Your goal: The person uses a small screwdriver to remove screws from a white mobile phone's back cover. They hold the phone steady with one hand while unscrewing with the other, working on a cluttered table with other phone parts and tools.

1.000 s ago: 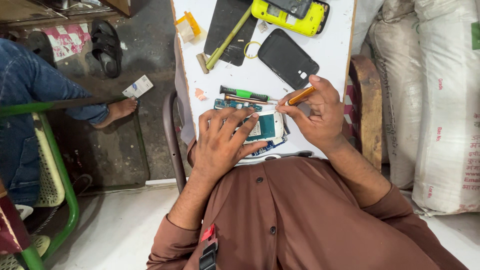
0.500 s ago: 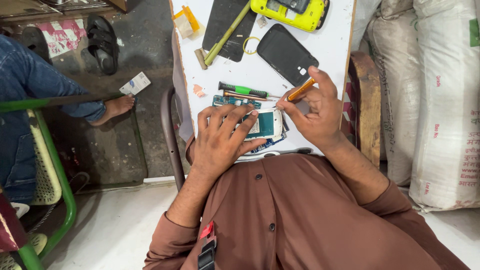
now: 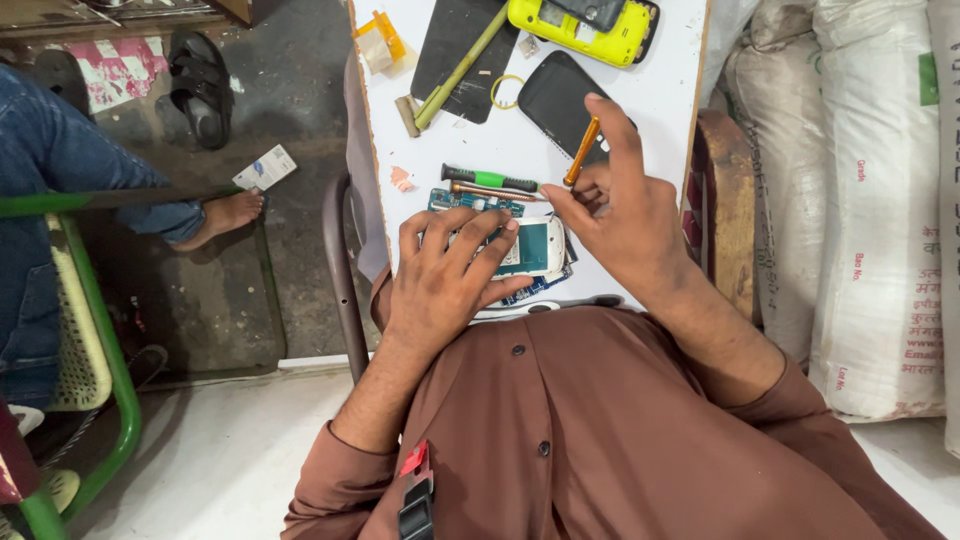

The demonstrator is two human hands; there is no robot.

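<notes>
Left hand: I see my left hand (image 3: 445,275) lying flat, fingers spread, pressing down on the opened phone (image 3: 525,255) at the near edge of the white table (image 3: 660,110); a hold-down, not a pinch
Opened phone: blue-green circuit board showing, flat on the table, long axis running left to right across my view; partly hidden under the palm
Right hand: my right hand (image 3: 625,215) sits just right of the phone, closed on the orange screwdriver (image 3: 581,152) between thumb and fingers
Screwdriver axis: tilted, upper end leaning away to the right, lower end down toward the phone's top right corner; tip hidden, I cannot tell if it touches
Nearer hand: the right, with the tool, is beside the board
Beyond: green-handled screwdriver (image 3: 490,180) just past the phone, lying left to right
Farther: black phone cover (image 3: 555,100), then yellow phone body (image 3: 585,25)
</notes>
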